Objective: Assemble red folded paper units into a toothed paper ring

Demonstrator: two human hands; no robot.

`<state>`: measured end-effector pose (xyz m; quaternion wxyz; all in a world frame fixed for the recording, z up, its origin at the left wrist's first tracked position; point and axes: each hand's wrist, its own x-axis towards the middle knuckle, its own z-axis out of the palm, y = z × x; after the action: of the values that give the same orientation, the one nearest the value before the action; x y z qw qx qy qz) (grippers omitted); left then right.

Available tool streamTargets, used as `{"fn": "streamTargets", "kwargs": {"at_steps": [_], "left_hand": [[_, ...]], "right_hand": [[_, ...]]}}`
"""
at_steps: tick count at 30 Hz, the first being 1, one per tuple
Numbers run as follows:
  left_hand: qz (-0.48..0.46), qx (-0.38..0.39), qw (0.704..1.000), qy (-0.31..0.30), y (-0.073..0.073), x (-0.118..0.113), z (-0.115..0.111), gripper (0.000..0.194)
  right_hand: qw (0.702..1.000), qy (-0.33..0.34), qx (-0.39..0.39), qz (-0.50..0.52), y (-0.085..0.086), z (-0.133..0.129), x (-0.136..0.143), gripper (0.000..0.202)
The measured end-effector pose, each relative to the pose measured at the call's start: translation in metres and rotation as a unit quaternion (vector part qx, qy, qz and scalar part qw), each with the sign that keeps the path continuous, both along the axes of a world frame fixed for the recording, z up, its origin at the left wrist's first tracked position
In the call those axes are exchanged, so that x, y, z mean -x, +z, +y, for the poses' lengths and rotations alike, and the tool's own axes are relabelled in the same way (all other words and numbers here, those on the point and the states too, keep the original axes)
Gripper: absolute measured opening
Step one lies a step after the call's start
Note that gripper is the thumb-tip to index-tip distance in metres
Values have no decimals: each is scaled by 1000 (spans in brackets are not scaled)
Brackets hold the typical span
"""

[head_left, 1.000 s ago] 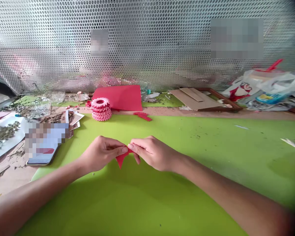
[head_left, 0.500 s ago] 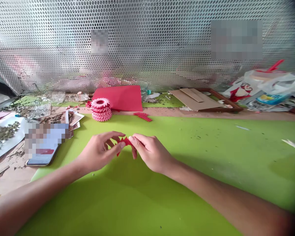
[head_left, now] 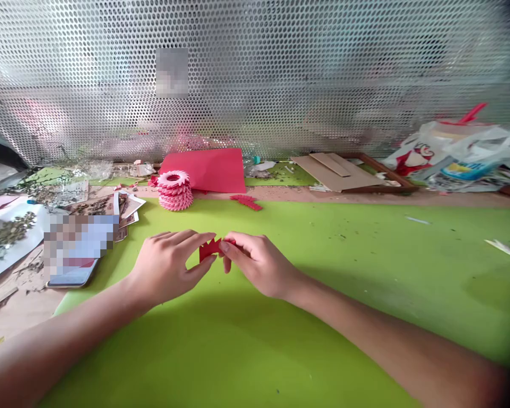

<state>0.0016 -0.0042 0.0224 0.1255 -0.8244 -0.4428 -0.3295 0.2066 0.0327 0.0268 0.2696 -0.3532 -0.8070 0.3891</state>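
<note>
Frame centre: small red folded paper piece [head_left: 209, 249] pinched between left hand [head_left: 169, 266] and right hand [head_left: 257, 262], fingertips meeting; jagged, pointed edges.

A single head-worn camera is looking forward and down from close above the table [head_left: 365, 272], facing the perforated metal screen [head_left: 280, 85] that is closing off the far edge.

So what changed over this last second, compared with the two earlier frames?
Both hands moved slightly away from the body along the green mat. The red paper piece, which hung point-down between the fingertips, now sits folded up smaller between the left hand and right hand. Both kept their pinch throughout. The pink paper stack, red sheet and phone stayed put.
</note>
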Motion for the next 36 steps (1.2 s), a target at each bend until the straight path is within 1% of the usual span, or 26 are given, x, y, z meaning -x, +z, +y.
{"fn": "streamTargets", "kwargs": {"at_steps": [5, 8, 14, 19, 24, 30, 33, 35, 36], "left_hand": [[9, -8, 1000, -21, 0, -2, 0, 21], [2, -16, 1000, -22, 0, -2, 0, 20], [-1, -24, 1000, -20, 2, 0, 0, 21], [17, 7, 1000, -16, 3, -1, -2, 29], [15, 0, 1000, -19, 1, -1, -2, 28], [5, -1, 1000, -22, 0, 2, -3, 29], [3, 15, 1000, -17, 2, 2, -4, 31], [-9, 51, 999, 7, 4, 2, -4, 39], [-25, 83, 996, 21, 6, 2, -4, 45]], "right_hand": [[1000, 20, 6, -3, 1, 2, -2, 42], [999, 30, 17, 2, 2, 3, -3, 41], [1000, 14, 12, 19, 4, -1, 0, 50], [1000, 9, 18, 16, 4, -1, -1, 49], [1000, 9, 7, 15, 3, -1, -1, 51], [1000, 5, 18, 17, 1, -5, 1, 49], [1000, -2, 15, 21, 2, -6, 0, 46], [1000, -15, 5, 25, 4, -6, -1, 44], [999, -24, -3, 27, 5, -5, -1, 43]]}}
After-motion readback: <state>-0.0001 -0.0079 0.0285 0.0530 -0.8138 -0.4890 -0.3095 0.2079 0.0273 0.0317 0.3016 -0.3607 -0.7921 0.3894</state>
